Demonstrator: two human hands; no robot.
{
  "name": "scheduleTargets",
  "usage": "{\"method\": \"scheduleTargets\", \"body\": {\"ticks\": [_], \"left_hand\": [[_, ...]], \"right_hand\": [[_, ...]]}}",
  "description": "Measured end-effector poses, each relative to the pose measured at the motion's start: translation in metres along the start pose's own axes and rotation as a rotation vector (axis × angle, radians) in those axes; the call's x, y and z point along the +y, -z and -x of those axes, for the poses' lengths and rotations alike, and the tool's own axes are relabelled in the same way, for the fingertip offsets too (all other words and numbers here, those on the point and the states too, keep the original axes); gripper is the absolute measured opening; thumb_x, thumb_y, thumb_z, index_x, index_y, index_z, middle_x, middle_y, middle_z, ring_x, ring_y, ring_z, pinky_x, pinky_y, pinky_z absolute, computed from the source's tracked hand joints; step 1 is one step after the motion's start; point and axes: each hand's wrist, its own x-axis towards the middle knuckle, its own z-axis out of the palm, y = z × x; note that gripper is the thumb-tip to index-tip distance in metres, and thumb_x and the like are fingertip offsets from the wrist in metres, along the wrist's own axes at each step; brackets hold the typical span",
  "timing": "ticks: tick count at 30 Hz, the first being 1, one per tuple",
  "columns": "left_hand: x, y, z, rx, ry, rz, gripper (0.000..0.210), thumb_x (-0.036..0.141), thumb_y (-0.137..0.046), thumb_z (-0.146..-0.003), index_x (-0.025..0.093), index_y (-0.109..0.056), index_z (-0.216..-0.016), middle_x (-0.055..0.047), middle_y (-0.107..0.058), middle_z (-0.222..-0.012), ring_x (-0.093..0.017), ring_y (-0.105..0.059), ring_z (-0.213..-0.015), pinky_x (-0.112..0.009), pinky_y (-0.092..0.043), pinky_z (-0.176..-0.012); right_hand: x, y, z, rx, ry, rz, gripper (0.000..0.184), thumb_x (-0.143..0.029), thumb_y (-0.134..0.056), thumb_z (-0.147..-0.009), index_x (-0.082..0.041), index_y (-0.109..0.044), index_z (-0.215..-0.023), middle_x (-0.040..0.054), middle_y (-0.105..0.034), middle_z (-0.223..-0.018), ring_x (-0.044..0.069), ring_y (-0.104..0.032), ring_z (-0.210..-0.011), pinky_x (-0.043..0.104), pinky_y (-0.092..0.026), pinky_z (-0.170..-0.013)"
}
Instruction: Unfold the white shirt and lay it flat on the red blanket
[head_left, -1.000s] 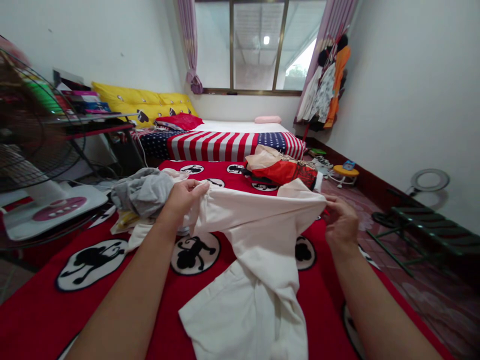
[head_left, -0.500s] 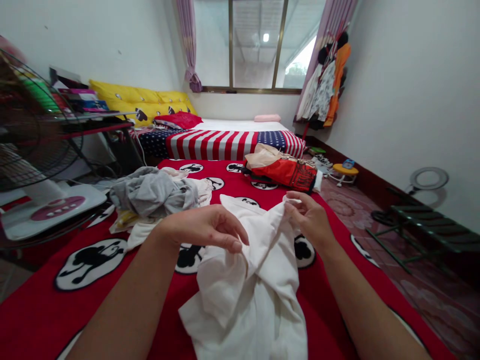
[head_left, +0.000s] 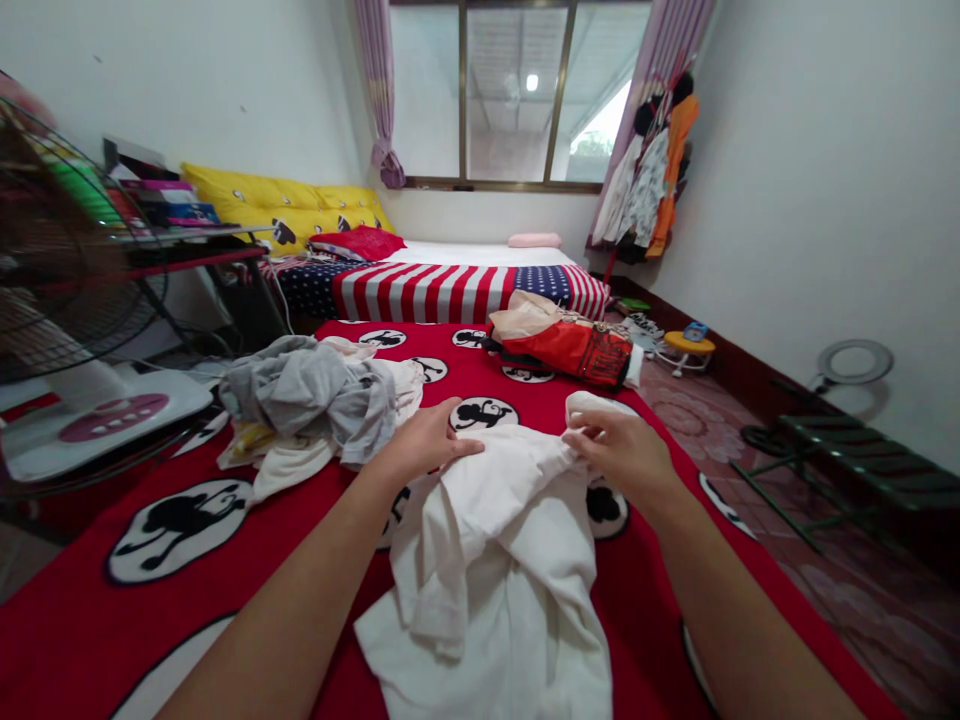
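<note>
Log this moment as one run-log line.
left hand: grip on white garment | right hand: pinching its top edge | surface: red blanket | nearby: grey clothes pile

Cream-white garment (head_left: 495, 560), crumpled, bunched, lying on red blanket (head_left: 187, 600)

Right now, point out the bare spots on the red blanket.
Bare: near left of the red blanket, below the gray clothes pile; also between pile and red bag. Crowded: the middle, where left hand and right hand hold the white garment.
</note>
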Motion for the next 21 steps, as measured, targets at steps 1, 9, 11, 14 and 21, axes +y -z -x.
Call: {"method": "scheduleTargets", "body": {"ticks": [1, 9, 11, 14, 21], "left_hand": [[0.003, -0.002, -0.001, 0.002, -0.036, 0.083, 0.066, 0.04, -0.068, -0.072, 0.015, -0.052, -0.131, -0.006, -0.07, -0.081, -0.022, -0.065, -0.074, -0.03, -0.049, -0.066], [0.054, 0.013, 0.02, 0.001, -0.35, 0.815, 0.042, 0.03, -0.071, -0.075, 0.018, -0.062, -0.115, 0.002, -0.063, -0.074, -0.01, -0.059, -0.06, -0.021, -0.05, -0.057], [0.056, 0.019, 0.023, 0.03, -0.349, 0.793, 0.036, 0.03, -0.072, -0.075, 0.017, -0.066, -0.108, 0.0, -0.064, -0.075, -0.009, -0.059, -0.061, -0.02, -0.051, -0.059], [0.046, 0.025, 0.019, 0.115, -0.292, 0.695, 0.03, 0.033, -0.072, -0.075, 0.017, -0.07, -0.1, -0.002, -0.067, -0.078, -0.011, -0.06, -0.062, -0.021, -0.051, -0.058], [0.031, 0.029, 0.009, 0.281, -0.188, 0.603, 0.028, 0.036, -0.07, -0.074, 0.014, -0.071, -0.092, -0.004, -0.069, -0.075, -0.012, -0.06, -0.059, -0.022, -0.05, -0.056]], "right_hand": [[-0.002, 0.0, 0.001, 0.033, 0.03, -0.032, 0.021, -0.033, -0.064, -0.077, -0.025, -0.072, -0.095, 0.0013, -0.07, -0.088, 0.019, -0.062, -0.082, 0.027, -0.039, -0.064], [-0.046, -0.02, 0.028, -0.27, 0.521, -0.289, 0.045, -0.025, -0.075, -0.071, -0.029, -0.064, -0.114, 0.0027, -0.061, -0.118, 0.018, -0.062, -0.089, 0.027, -0.043, -0.074], [-0.049, -0.023, 0.028, -0.27, 0.537, -0.267, 0.009, -0.019, -0.066, -0.078, -0.023, -0.071, -0.085, 0.0019, -0.065, -0.109, 0.015, -0.061, -0.084, 0.026, -0.042, -0.073], [-0.043, -0.016, 0.023, -0.134, 0.439, -0.301, 0.011, -0.018, -0.06, -0.083, -0.019, -0.068, -0.075, 0.0018, -0.066, -0.09, 0.011, -0.056, -0.068, 0.024, -0.038, -0.064], [-0.064, -0.006, 0.042, -0.276, 0.37, -0.342, 0.03, -0.05, -0.071, -0.074, -0.021, -0.066, -0.08, -0.0016, -0.065, -0.073, 0.012, -0.054, -0.061, 0.023, -0.031, -0.055]]}}
